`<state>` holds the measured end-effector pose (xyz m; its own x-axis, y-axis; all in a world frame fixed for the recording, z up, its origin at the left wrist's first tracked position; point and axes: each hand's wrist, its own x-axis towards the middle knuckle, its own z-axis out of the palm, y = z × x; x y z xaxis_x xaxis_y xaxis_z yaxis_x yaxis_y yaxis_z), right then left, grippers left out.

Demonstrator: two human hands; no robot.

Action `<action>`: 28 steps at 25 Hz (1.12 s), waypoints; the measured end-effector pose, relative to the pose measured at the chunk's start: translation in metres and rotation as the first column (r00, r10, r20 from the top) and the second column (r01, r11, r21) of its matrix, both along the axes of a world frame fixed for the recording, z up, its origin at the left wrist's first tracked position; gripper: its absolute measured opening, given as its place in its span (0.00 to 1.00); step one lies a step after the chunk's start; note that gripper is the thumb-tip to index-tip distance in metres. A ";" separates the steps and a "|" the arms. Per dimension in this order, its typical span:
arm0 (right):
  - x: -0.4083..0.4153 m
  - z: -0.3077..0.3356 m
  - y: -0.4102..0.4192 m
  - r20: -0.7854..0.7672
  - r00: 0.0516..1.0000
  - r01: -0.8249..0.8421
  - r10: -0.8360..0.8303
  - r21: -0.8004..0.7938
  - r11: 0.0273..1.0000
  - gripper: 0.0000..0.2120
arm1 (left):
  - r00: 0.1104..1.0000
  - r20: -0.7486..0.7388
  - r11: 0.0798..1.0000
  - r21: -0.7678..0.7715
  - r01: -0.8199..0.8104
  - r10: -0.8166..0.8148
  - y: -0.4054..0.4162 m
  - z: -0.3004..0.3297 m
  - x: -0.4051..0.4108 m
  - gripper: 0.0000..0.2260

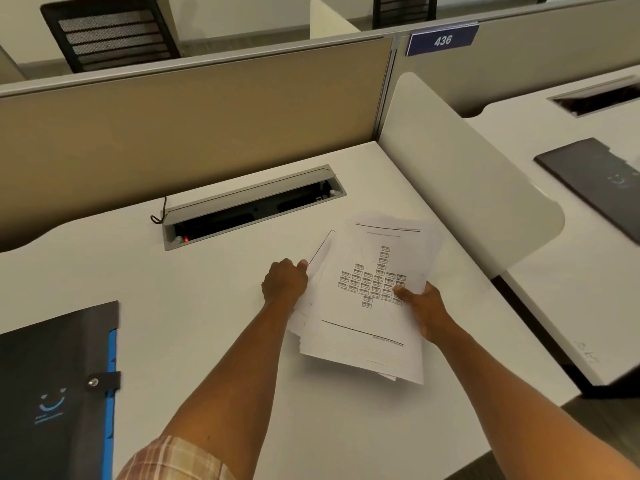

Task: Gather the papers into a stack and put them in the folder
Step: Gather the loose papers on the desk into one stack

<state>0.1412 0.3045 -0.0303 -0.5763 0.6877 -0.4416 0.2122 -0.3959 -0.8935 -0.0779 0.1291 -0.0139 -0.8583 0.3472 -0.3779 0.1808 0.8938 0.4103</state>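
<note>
Your left hand [284, 280] and right hand [420, 308] each have their grip clamped on opposite edges of the papers [367, 306]: light, floppy, slippery sheets, so keep pinching the long sides.

Print on top sheet of papers [367, 306] too small to read, lower sheets mostly covered, left of papers, folder [52, 393] cut by frame edge, second dark folder [595, 181] right of papers also cut off.

A: Both hands on the papers [372, 299], L hand [284, 282] gripping the left edge, R hand [423, 308] thumb on top.

B: Folder [52, 386]?

A: Shut, well left of the grip, on the desk [214, 299].
</note>
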 end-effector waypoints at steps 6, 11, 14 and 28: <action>-0.028 -0.014 -0.014 0.146 0.989 0.000 -0.007 0.049 0.999 0.14 | 0.997 0.070 0.999 -0.046 -0.007 0.011 0.007 -0.004 0.001 0.26; -0.039 -0.017 -0.012 0.218 0.975 -0.058 0.039 0.084 0.995 0.12 | 0.992 0.121 1.000 -0.017 -0.018 0.019 0.003 -0.006 0.003 0.27; -0.043 -0.017 -0.011 0.279 0.958 -0.104 0.065 0.127 0.986 0.15 | 0.988 0.150 1.000 0.007 -0.030 0.028 0.002 -0.007 0.002 0.26; -0.048 -0.016 -0.016 0.356 0.929 -0.167 0.105 0.148 0.975 0.15 | 0.990 0.074 0.992 0.026 -0.125 0.123 0.019 0.002 0.020 0.25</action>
<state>0.0932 0.2890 -0.0458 -0.5038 0.6964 -0.5111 0.5591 -0.1881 -0.8075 -0.0575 0.1483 -0.0116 -0.8662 0.2518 -0.4317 0.0380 0.8945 0.4455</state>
